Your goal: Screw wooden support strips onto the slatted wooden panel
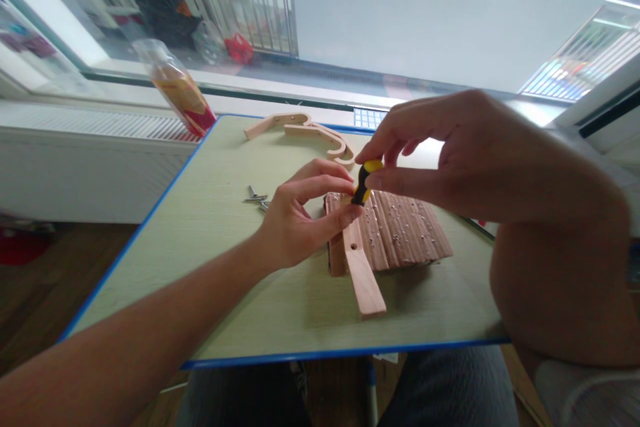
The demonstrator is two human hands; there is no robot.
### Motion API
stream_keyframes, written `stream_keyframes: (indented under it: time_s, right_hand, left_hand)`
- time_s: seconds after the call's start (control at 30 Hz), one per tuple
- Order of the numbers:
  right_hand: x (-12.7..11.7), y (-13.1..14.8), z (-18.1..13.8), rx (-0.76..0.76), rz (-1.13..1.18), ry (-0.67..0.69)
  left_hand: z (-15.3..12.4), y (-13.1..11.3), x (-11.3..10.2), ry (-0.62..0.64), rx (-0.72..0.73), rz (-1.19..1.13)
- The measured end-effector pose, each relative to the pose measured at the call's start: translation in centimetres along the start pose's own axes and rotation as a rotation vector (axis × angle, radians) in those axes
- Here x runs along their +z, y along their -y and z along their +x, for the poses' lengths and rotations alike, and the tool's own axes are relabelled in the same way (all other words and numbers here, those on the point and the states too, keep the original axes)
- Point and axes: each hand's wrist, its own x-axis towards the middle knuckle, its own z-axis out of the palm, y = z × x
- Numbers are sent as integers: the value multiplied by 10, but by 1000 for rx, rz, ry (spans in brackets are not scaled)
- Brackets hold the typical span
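A small yellow-and-black screwdriver [364,187] stands nearly upright, leaning slightly, over the middle of the tabletop [215,213], above a wooden strip [367,287]. The right hand [440,160] comes in from the right with its fingers pinched on the upper part of the handle, the thumb on the near side and the forefinger by the yellow top. The left hand [305,217] reaches in from the near left, its thumb and forefinger closed about the lower end of the same handle; whether these fingers also grip something beneath it cannot be told, as the thumb hides the tip. The strip lies across the left part of a ridged brown pad [407,230] dotted with small pale specks, and its flat end juts past the pad towards the near edge of the tabletop. A round hole shows in the strip just below the left thumb. Near the far edge of the tabletop lie curved wooden hooks [313,131], close together. A few metal screws [256,198] lie in a loose group between the left hand and the left edge, which has a blue border. Just past the far left corner is a clear bottle [183,97] with a red and yellow label, beside a white radiator [100,153]. A large window [400,20] spans the background beyond the far edge.
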Motion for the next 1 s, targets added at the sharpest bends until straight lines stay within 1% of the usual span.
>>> stream_keyframes:
  time_s: [0.47, 0.83, 1.0]
  right_hand:
    - [8, -2, 2, 36, -38, -33]
    - [14, -5, 4, 56, -84, -75]
    - [13, -7, 5, 53, -76, -69]
  left_hand:
    - [-1, 3, 0, -4, 8, 5]
    - [-1, 3, 2, -11, -23, 1]
    - [-1, 3, 1, -2, -30, -16]
